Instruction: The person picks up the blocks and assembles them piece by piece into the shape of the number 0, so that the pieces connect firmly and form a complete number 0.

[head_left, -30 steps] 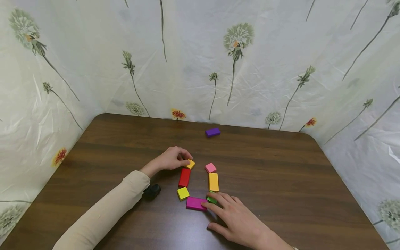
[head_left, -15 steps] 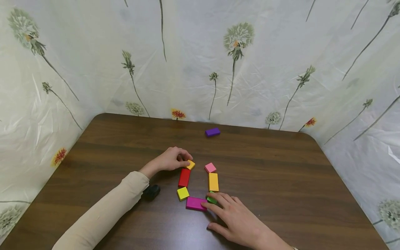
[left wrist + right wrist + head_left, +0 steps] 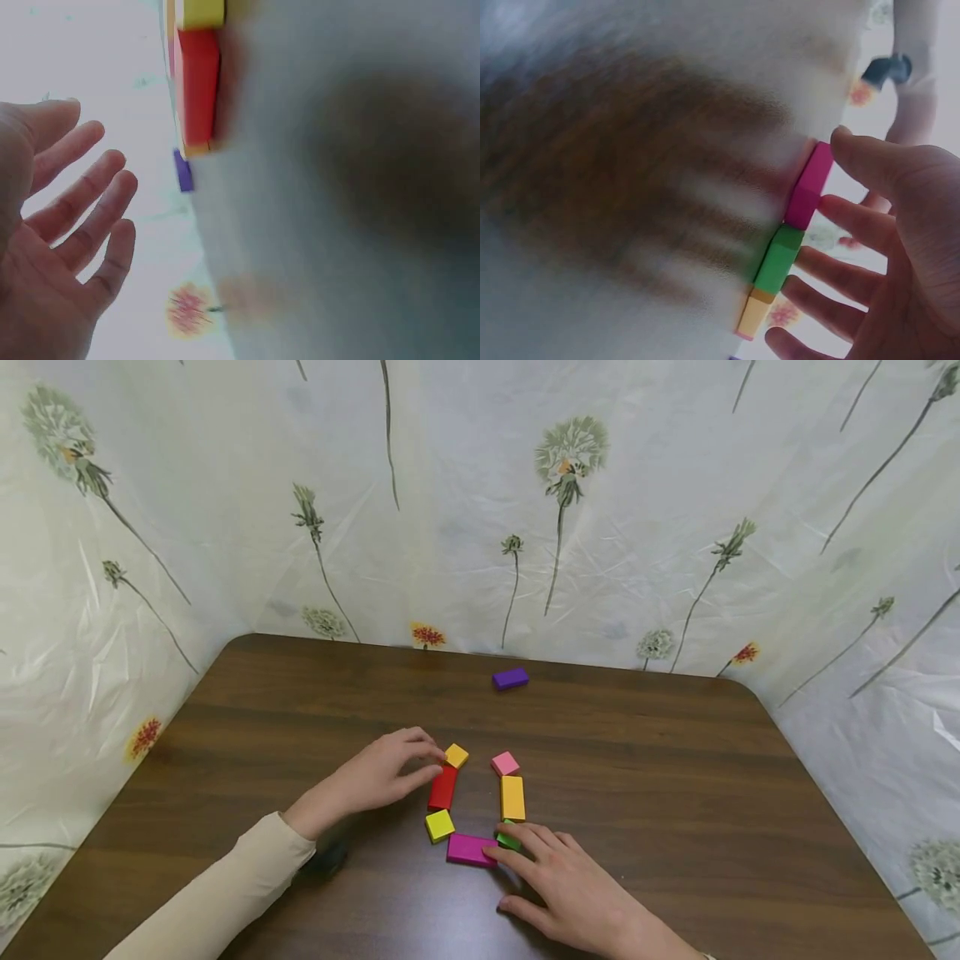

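My left hand hovers left of the small orange block and the red block, its fingers loosely spread and holding nothing. In the left wrist view, those fingers are clearly apart from the red block. My right hand lies with extended fingers over the near right corner, its index fingertip on the magenta block. Other fingers of that hand touch the green block, which they partly cover in the head view. A yellow block, a long orange block and a pink block complete the outline.
A purple block lies alone near the far edge of the brown wooden table. Flower-printed sheeting hangs behind the table. Something dark, part of the left wrist's gear, shows under the left forearm.
My left hand has let go of the small orange block and drawn back to the left and nearer, its fingers loosening. My right hand and the blocks stay in place.
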Demonstrator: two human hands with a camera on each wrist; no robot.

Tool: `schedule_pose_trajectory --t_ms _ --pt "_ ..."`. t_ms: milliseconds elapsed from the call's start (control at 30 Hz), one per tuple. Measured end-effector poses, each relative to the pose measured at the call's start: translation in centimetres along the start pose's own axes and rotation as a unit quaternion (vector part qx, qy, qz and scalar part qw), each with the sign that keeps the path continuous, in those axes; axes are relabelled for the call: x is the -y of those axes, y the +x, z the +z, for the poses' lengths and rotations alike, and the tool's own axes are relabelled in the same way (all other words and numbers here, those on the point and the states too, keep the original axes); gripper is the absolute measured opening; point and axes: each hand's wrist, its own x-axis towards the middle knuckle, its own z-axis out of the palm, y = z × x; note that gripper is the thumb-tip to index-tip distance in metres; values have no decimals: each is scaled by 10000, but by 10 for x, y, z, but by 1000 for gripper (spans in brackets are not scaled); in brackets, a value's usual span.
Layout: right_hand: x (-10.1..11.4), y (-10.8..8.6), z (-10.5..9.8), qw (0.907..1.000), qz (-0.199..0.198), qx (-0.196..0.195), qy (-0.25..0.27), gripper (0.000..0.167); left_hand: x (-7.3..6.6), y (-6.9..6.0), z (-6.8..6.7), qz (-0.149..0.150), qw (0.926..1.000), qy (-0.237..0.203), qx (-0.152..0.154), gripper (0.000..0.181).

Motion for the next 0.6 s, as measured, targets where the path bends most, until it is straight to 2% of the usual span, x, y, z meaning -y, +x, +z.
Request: schedule_pose_trajectory --t_ms 100,200,267,400,600 --pt "0 0 0 10000 -17 -31 -29 58 -16 -16 2 508 9972 518 206 27" --pt "0 -1 0 10000 -20 -55 -47 58 -28 -30 8 1005 9898 915 434 32" --pt "0 -1 0 10000 -20 -63 -54 58 -35 -38 14 1229 9846 1096 591 36" --pt "1 -1 0 10000 -34 -78 -52 58 -43 -49 26 1416 9758 1412 889 47" --pt "2 -2 -1 9999 -53 -121 -84 59 -47 -55 33 1426 9700 1623 1116 52"
